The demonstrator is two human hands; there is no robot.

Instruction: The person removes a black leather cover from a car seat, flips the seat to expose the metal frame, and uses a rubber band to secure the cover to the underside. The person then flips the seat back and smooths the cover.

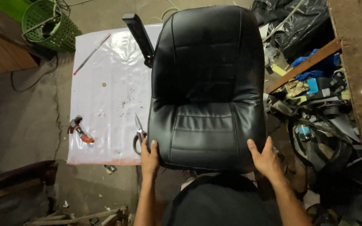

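A black padded chair shell (208, 83), seat and back in one piece, lies face up over the right edge of a white plastic sheet (105, 75) on the floor. My left hand (149, 155) grips its near left corner. My right hand (265, 158) grips its near right corner. One black armrest (139, 35) sticks out at the far left of the chair. A pair of scissors (139, 133) lies on the sheet right beside my left hand.
On the sheet lie a hammer with an orange handle (79, 130) and a thin rod (91, 53). A green mesh basket (49, 23) stands far left. Right of the chair is a pile of scraps, straps, black plastic and a wooden plank (302, 67).
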